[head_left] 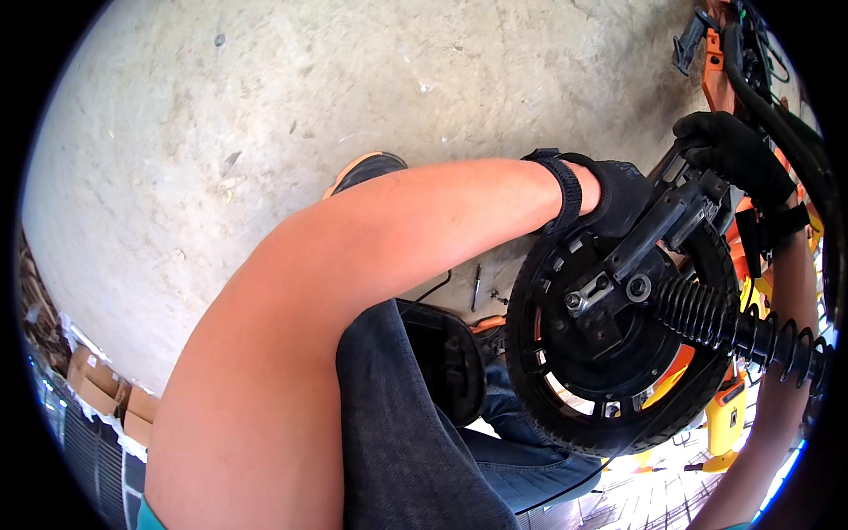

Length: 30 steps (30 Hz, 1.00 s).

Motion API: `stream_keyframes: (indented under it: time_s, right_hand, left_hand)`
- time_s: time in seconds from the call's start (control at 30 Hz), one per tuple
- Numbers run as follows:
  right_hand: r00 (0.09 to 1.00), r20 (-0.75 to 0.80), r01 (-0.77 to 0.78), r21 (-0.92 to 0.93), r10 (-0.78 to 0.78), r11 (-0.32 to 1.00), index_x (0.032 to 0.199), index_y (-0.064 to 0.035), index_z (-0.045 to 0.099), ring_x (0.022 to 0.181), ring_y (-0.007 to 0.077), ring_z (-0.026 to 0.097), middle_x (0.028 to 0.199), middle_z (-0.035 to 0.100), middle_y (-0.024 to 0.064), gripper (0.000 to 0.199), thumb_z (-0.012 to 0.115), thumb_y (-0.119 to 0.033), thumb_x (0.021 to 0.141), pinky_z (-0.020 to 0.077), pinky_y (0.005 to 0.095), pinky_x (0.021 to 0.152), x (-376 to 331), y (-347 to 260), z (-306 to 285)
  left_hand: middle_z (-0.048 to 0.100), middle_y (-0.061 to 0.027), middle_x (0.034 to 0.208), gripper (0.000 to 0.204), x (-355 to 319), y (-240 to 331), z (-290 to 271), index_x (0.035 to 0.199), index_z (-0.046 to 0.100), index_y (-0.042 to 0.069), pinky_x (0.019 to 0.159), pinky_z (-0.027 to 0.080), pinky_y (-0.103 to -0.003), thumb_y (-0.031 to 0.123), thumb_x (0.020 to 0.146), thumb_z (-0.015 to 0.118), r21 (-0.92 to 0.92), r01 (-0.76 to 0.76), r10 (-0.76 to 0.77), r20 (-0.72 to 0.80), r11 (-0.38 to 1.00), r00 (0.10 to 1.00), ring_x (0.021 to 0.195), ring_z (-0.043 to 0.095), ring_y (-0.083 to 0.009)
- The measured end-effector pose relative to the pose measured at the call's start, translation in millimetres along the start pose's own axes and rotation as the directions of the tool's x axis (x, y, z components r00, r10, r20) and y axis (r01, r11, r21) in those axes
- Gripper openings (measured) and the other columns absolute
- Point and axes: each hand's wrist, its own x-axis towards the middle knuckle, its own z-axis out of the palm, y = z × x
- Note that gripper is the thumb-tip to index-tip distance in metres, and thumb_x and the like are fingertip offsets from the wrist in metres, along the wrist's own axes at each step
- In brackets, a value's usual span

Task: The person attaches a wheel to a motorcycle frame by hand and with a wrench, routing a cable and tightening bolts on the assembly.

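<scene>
A small wheel (527,353) with a black treaded tyre and a dark hub stands on the right. A black metal swing arm (643,238) runs from its axle nut (574,300) up to the right. My left hand (623,196), in a black glove, is closed against the swing arm, just above the tyre; its fingertips are hidden. Over the upper end of the arm curls my gloved right hand (738,161), gripping it with bent fingers. A coil-spring shock absorber (702,311) reaches from near the axle to the right edge.
Orange and black vehicle parts (720,66) crowd the right rim. A thin dark tool (477,287) lies on the concrete floor (291,97) left of the wheel. Beside my knee sits a black plastic piece (459,362). Cardboard boxes (95,380) stand at the far left. Yellow parts (726,420) show behind the wheel.
</scene>
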Motion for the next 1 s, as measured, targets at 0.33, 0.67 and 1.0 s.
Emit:
stream_keyframes:
  time_s: [0.33,0.67,1.0]
  right_hand:
    - [1.000,-0.022,0.005,-0.113,-0.008,0.994,0.116,0.0035,0.056,0.102,0.0203,0.063,0.104,0.065,0.0135,0.039,0.065,-0.002,0.078,0.0513,0.0309,0.087,3.2,2.6,1.1]
    - [0.997,-0.033,0.070,-0.138,-0.075,0.988,0.111,0.0036,0.058,0.096,0.0188,0.065,0.102,0.066,0.0122,0.034,0.066,-0.003,0.078,0.0517,0.0293,0.086,1.7,1.9,3.3]
    - [0.996,-0.032,0.072,-0.170,-0.078,0.983,0.102,0.0017,0.062,0.084,0.0166,0.064,0.090,0.066,0.0088,0.024,0.067,-0.005,0.080,0.0504,0.0276,0.077,2.1,1.1,3.6]
  left_hand:
    - [0.067,-0.0215,0.094,0.027,6.7,-7.5,13.1,0.101,0.067,0.003,0.078,0.051,-0.042,0.016,0.078,0.062,-0.062,-0.052,0.050,-0.037,0.997,0.998,0.091,0.065,-0.0372]
    - [0.067,-0.0236,0.093,0.027,-0.3,2.5,0.5,0.101,0.067,0.000,0.078,0.051,-0.041,0.009,0.076,0.060,-0.124,0.031,-0.030,0.009,0.992,1.000,0.091,0.065,-0.0373]
    - [0.067,-0.0225,0.095,0.025,2.6,-0.3,6.1,0.101,0.068,0.005,0.079,0.051,-0.042,0.015,0.080,0.061,0.008,0.031,-0.032,0.068,0.999,0.997,0.092,0.064,-0.0378]
